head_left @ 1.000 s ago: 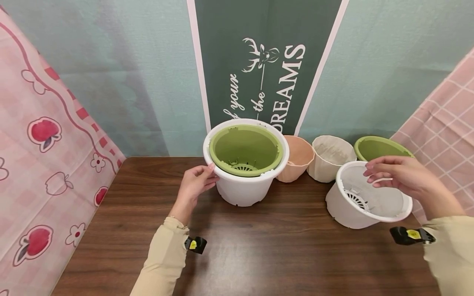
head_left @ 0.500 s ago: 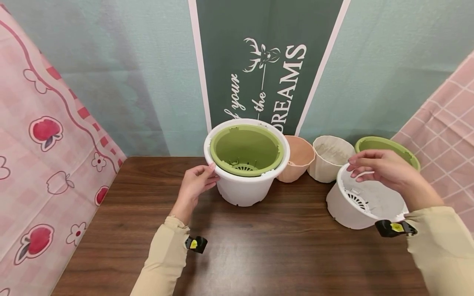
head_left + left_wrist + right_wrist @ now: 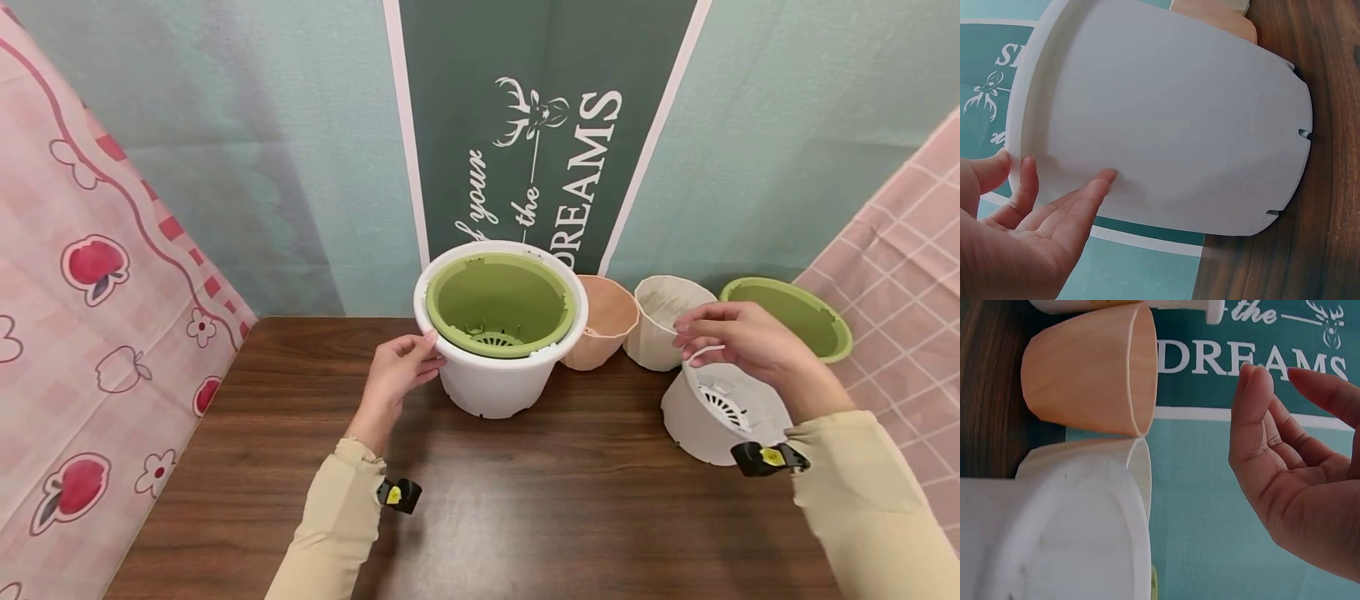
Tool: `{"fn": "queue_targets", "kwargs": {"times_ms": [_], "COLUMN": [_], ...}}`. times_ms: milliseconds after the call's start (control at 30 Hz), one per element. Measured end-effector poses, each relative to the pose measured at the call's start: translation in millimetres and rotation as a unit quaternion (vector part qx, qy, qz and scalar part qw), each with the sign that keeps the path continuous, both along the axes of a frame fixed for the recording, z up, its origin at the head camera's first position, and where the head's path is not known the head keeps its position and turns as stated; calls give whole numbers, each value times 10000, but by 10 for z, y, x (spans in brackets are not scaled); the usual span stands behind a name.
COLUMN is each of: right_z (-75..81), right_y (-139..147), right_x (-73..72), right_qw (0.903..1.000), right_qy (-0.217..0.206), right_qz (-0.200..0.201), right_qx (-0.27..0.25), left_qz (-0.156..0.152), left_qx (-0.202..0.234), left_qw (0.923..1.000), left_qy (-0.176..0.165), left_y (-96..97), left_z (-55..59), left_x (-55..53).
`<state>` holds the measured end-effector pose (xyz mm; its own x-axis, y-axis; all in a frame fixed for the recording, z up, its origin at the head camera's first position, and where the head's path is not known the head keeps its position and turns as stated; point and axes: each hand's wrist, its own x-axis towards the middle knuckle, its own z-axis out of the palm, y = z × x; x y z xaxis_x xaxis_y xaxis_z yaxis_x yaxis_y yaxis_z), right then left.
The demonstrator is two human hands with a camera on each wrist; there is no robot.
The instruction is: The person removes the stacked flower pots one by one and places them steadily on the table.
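My left hand (image 3: 399,367) pinches the rim of a large white plant pot (image 3: 491,390) between thumb and index finger. In the left wrist view its other fingertips (image 3: 1107,175) lie along the pot's outer wall (image 3: 1172,112). A green pot (image 3: 510,292) with a slotted bottom sits nested inside that white one. My right hand (image 3: 738,337) hovers over a second white pot (image 3: 690,421), its fingers loosely bent around nothing. The right wrist view shows a gap between that thumb and the fingers, with the second pot's rim (image 3: 1138,525) to the left.
Behind the hands, along the curtain, stand a peach pot (image 3: 603,325), a faceted off-white pot (image 3: 648,342) and another green pot (image 3: 795,321). All rest on a dark wooden table (image 3: 525,517). Pink patterned cloth (image 3: 97,358) hangs at either side.
My right hand has moved left across the second white pot, uncovering the green pot at the far right. My left hand and the nested pots have stayed in place.
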<state>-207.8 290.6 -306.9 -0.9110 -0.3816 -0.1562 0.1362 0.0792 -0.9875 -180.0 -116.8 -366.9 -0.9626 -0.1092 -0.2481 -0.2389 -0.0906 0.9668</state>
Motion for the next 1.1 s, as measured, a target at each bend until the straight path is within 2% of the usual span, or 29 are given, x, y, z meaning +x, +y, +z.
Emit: {"fn": "queue_targets", "kwargs": {"times_ms": [867, 1100], "right_z": [-17, 8], "right_y": [-529, -607], "right_x": [-95, -136], "right_qw": [9986, 9972], "right_qy": [-246, -139], "right_qz": [-82, -88], "right_qx": [461, 729], "left_qz": [32, 59], "left_qx": [94, 153], "left_qw": [9998, 9998], "left_qy": [146, 130], "left_y": [1, 5], "left_z": [-22, -25], "left_x": [-16, -17]}}
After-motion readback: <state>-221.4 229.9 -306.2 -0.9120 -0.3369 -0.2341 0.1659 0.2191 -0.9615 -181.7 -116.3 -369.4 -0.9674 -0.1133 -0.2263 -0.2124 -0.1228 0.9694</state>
